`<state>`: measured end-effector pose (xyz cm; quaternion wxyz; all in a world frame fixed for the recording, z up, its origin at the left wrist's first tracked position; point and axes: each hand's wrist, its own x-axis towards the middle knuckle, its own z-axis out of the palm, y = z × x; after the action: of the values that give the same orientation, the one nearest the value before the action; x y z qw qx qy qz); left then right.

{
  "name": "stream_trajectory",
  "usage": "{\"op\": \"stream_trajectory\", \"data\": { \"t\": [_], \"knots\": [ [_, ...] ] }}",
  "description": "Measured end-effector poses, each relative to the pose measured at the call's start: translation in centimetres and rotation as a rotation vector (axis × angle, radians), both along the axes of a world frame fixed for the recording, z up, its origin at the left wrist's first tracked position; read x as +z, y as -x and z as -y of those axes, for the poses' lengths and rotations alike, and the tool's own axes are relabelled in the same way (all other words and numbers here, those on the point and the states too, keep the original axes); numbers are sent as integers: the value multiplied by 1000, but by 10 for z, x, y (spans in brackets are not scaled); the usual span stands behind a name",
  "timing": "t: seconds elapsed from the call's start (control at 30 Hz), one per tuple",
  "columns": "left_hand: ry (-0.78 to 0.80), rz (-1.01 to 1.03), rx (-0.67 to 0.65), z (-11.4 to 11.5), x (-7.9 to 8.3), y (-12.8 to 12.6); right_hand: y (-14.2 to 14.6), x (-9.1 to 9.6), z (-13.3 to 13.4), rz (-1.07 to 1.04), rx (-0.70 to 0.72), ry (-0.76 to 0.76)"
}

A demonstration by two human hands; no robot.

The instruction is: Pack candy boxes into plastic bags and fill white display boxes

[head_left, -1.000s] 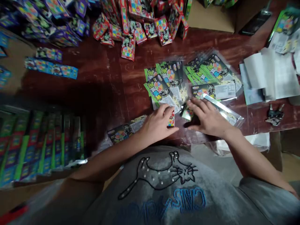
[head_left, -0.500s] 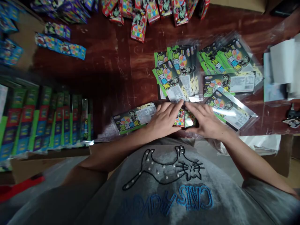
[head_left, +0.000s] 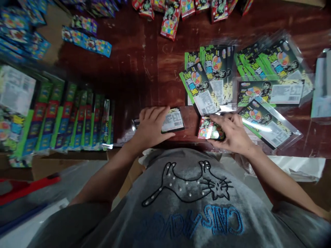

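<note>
With the clock centred on the view and twelve at the top, the red box (head_left: 205, 127) is seen at three o'clock on the tabletop (head_left: 144, 74), set against the green box (head_left: 217, 133). The green box is held in the grip of the right hand (head_left: 231, 132), closed down to its width, fingers along the far edge and thumb along the near one; its right end is covered by them.

The left hand (head_left: 152, 127) is placed just off centre toward nine, over a flat packet (head_left: 174, 120) whose middle is hidden. Its grip is left loose, thumb well apart from the fingers; whether the packet is touched cannot be told.

At one to two o'clock, black packets (head_left: 218, 65) are overlapped, so the lower ones are mostly concealed and cannot be counted. At nine, a row of packets (head_left: 69, 117) is lost in shadow along its top. The red boxes (head_left: 170, 20) at twelve are cropped by the upper edge, and a red object (head_left: 31, 189) at eight, cut off at the left, cannot be identified.
</note>
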<state>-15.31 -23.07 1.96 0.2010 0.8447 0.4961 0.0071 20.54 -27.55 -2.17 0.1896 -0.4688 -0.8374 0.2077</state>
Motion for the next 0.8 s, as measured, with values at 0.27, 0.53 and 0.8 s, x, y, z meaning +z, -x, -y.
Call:
{"op": "stream_trajectory", "data": {
  "t": [0.27,0.53,0.8],
  "knots": [
    [39,105,-33,25,-13,12,32,5,-6,109,-146,-95],
    [-9,181,-64,31,-17,16,52,8,5,47,-102,-76],
    [23,221,-164,27,-23,10,57,6,5,-64,153,28]
  ]
}}
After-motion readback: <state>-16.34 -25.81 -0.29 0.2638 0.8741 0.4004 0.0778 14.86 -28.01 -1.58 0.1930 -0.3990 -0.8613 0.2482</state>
